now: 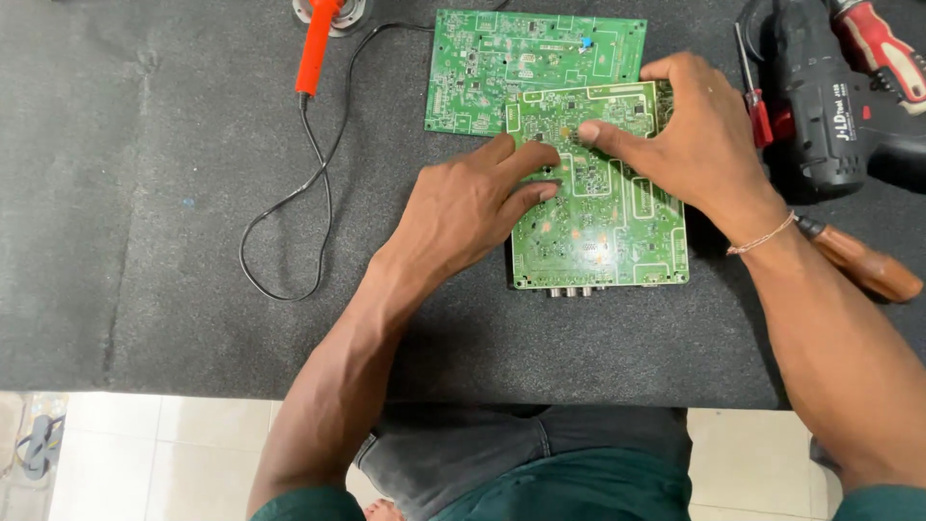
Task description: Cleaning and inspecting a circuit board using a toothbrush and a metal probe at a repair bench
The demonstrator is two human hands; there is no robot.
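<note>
dark mat (174, 193) | both hands' fingers open, flat on front green board (603, 222), prob. pressing

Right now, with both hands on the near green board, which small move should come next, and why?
Probably slide the near circuit board toward the body: it overlaps the far circuit board, and the left hand and right hand already rest flat on it.

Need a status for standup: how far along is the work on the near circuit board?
Laid out: two green boards, near board overlapping the far board. In hand: left hand and right hand press fingertips on the near board. Untouched: soldering iron, drill, screwdriver.
</note>
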